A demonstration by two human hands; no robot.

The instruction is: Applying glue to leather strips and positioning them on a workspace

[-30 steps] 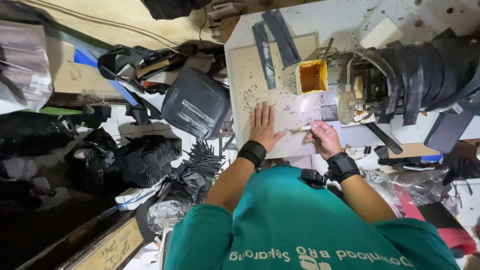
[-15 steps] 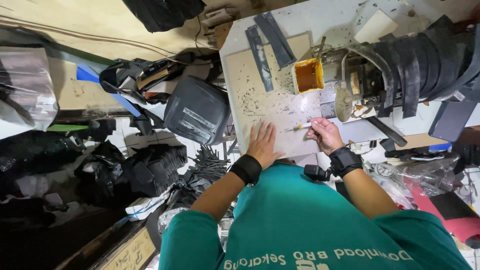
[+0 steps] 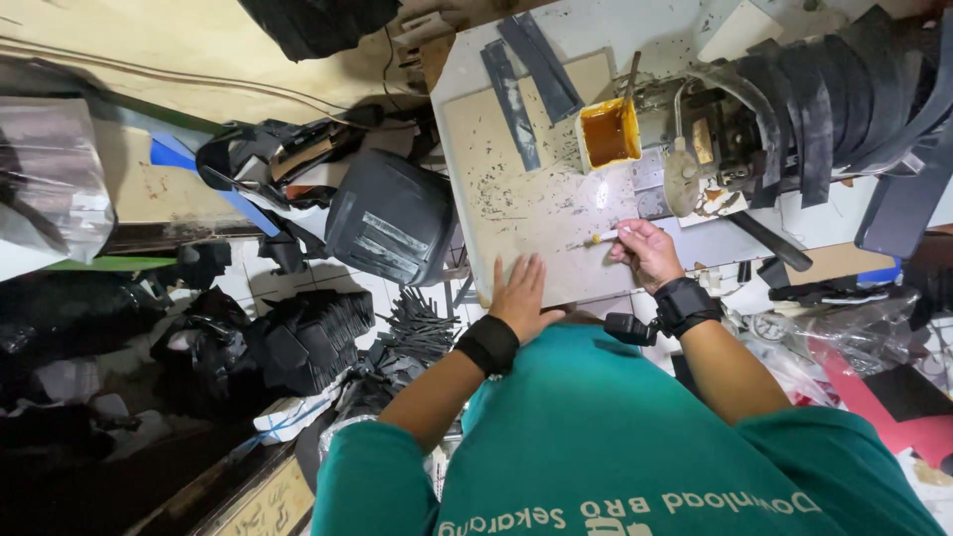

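Observation:
My left hand [image 3: 520, 290] lies flat, fingers apart, at the near edge of a beige board [image 3: 516, 189] speckled with dark bits on the white table [image 3: 645, 30]. My right hand [image 3: 647, 250] grips a small white brush with a yellow tip [image 3: 602, 236], held just above the board. Beyond it stands a square tub of amber glue [image 3: 608, 133] with a stick in it. Two dark strips [image 3: 528, 79] lie on the board's far end.
A sewing machine [image 3: 725, 149] draped with several black straps [image 3: 834, 99] fills the table's right side. Left of the table, on the floor, sit a dark grey bag [image 3: 389, 218], stacks of black cut pieces [image 3: 308, 333] and black plastic bags [image 3: 69, 298].
My left hand has slid back toward me, from the middle of the board to its near edge. My right hand with the brush has stayed at about the same spot.

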